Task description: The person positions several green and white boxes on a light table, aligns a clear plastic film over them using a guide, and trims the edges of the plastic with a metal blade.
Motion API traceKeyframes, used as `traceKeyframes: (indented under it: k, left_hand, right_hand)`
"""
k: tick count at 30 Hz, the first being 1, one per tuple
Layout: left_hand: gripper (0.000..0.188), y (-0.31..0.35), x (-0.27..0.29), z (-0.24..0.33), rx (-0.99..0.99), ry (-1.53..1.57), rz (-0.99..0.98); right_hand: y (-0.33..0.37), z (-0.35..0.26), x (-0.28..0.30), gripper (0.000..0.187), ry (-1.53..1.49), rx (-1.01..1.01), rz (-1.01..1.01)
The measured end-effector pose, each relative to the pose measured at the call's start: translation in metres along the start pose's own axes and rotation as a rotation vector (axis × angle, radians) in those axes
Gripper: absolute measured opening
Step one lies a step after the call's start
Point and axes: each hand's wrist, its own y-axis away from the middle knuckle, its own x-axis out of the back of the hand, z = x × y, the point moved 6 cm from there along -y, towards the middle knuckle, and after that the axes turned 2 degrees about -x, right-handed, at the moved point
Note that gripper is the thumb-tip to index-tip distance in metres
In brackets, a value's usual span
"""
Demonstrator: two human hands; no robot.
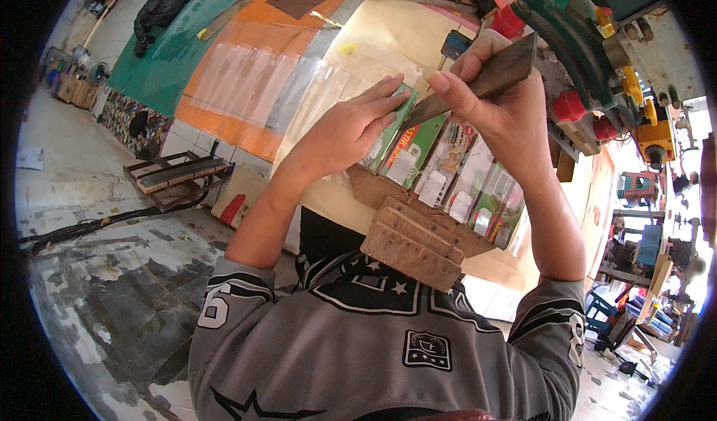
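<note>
In the head view, a wooden block (pixel 413 243) stands at the near side of the worktop (pixel 336 197). Just beyond the block lies a row of printed plastic packs (pixel 448 168). The left hand (pixel 347 133), beyond the block and to its left, rests flattened on the packs, grasping nothing visible. Beyond the block to its right, the right hand (pixel 508 107) grips a dark flat bar (pixel 509 70) (tilted, its lower end over the packs).
</note>
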Motion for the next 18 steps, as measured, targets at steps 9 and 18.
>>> traceKeyframes:
  k: [9,18]
  left_hand:
    - [0.042,0.001,-0.001,-0.002,0.007,-0.042,-0.026]
    - [0.042,0.001,-0.002,-0.004,0.012,-0.055,-0.028]
  right_hand:
    - [-0.005,0.004,-0.006,0.036,0.039,-0.008,0.008]
    - [-0.013,0.005,-0.011,0.040,0.159,-0.003,0.016]
